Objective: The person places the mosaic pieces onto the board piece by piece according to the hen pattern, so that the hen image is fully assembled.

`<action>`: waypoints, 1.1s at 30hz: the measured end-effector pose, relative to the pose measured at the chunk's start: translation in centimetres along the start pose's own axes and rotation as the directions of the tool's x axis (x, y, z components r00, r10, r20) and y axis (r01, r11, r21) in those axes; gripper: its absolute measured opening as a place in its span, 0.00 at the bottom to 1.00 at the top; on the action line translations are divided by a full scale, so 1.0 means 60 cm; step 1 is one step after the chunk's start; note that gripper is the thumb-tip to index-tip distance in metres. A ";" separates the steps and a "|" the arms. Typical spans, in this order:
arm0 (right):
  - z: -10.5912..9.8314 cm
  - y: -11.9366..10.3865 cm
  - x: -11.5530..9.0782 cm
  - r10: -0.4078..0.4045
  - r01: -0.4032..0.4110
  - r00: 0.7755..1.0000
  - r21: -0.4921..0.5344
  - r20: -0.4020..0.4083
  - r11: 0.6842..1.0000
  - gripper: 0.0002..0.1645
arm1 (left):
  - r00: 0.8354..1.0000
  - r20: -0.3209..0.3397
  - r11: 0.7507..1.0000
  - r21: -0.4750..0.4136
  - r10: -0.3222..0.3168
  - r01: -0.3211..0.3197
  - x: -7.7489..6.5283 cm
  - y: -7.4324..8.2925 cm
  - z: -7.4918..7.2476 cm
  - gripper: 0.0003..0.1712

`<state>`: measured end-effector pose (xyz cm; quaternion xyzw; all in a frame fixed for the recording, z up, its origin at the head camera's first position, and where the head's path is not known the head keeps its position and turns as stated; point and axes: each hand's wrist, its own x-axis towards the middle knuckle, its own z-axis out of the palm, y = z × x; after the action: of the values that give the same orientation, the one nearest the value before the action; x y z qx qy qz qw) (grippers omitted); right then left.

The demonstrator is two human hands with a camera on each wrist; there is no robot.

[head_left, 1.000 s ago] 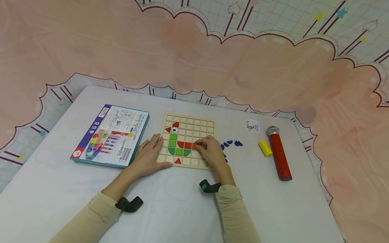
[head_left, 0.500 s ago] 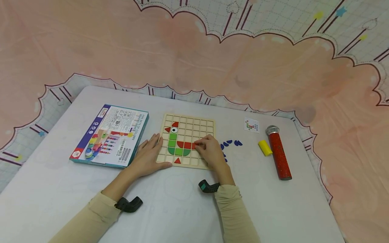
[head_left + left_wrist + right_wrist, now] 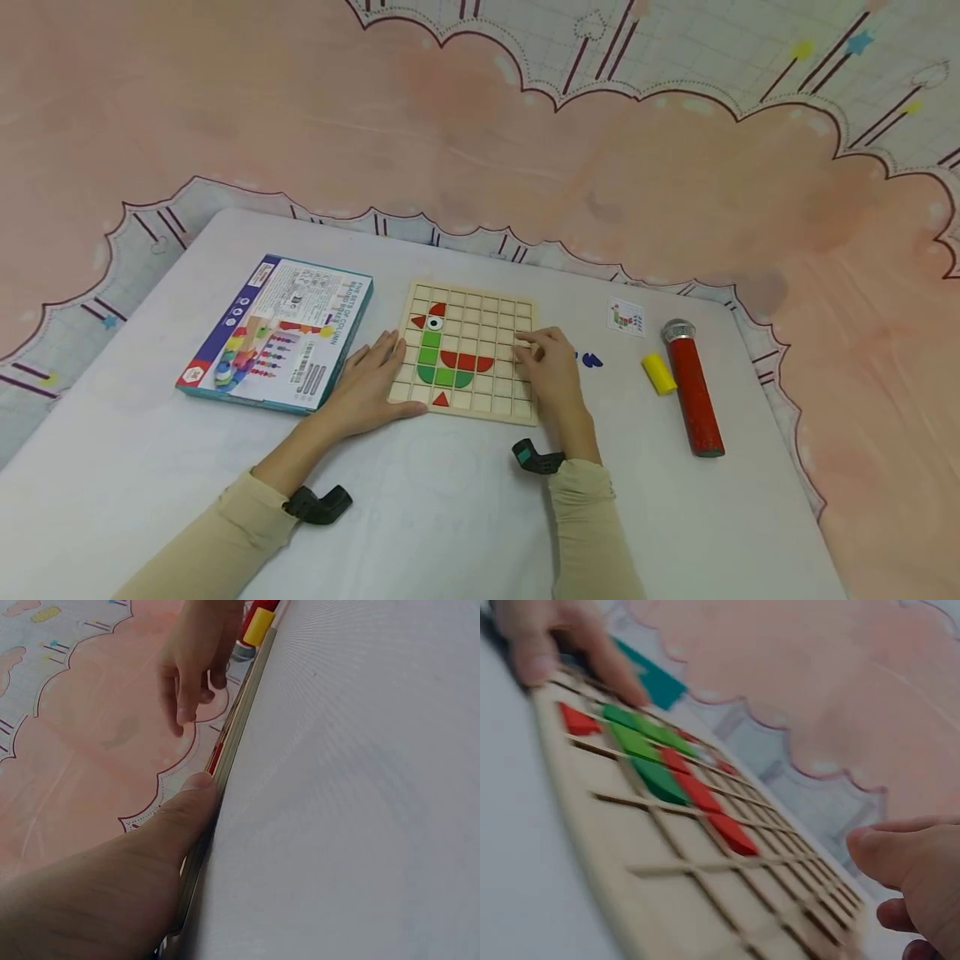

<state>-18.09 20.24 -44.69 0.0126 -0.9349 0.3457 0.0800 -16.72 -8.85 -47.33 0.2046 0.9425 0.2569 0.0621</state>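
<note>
A wooden grid board (image 3: 480,325) lies on the white table. Green tiles (image 3: 431,339), red tiles (image 3: 467,362) and a round eye piece (image 3: 434,322) form a bird-like figure in it. My left hand (image 3: 366,377) rests along the board's left edge, fingers spread, thumb at the near left corner; its thumb (image 3: 196,784) also shows in the left wrist view. Over the board's right edge hovers my right hand (image 3: 551,371), fingers loosely bent, with nothing visible in it. Blue tiles (image 3: 592,360) lie just beyond that hand, partly hidden by it.
Left of the board lies a flat toy box (image 3: 285,333). To the right are a small picture card (image 3: 626,317), a yellow cylinder (image 3: 658,374) and a red microphone-shaped tube (image 3: 696,396). A patterned cloth hangs behind the table.
My right hand has let go of the red tile at the end of the red row and moved right to the board's edge, now covering several blue tiles. The left hand stays put.
</note>
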 end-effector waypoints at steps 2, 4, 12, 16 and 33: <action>-0.020 0.025 -0.002 0.065 -0.065 0.995 0.000 -0.072 0.998 0.15 | 1.000 -0.005 1.000 0.005 0.009 -0.009 0.001 0.000 0.001 0.65; -0.039 0.052 -0.007 0.161 -0.163 0.980 -0.005 -0.118 0.987 0.16 | 1.000 -0.005 1.000 0.008 0.013 -0.013 0.000 0.000 0.002 0.65; -0.091 0.117 -0.028 0.420 -0.422 0.904 -0.011 -0.074 0.907 0.18 | 1.000 -0.005 1.000 0.019 0.021 -0.021 -0.007 -0.002 0.000 0.65; -0.096 0.122 -0.028 0.411 -0.412 0.911 -0.045 -0.030 0.910 0.19 | 1.000 -0.009 1.000 0.017 0.024 -0.024 -0.008 0.000 -0.002 0.65; -0.095 0.125 -0.012 0.409 -0.408 0.913 -0.059 -0.003 0.911 0.15 | 0.999 -0.038 1.000 0.001 0.011 -0.011 -0.001 -0.001 0.008 0.65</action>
<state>-17.19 29.63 -45.39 -0.1839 -0.9268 0.3273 0.0018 -16.60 -8.72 -47.76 0.2048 0.9425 0.2608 0.0426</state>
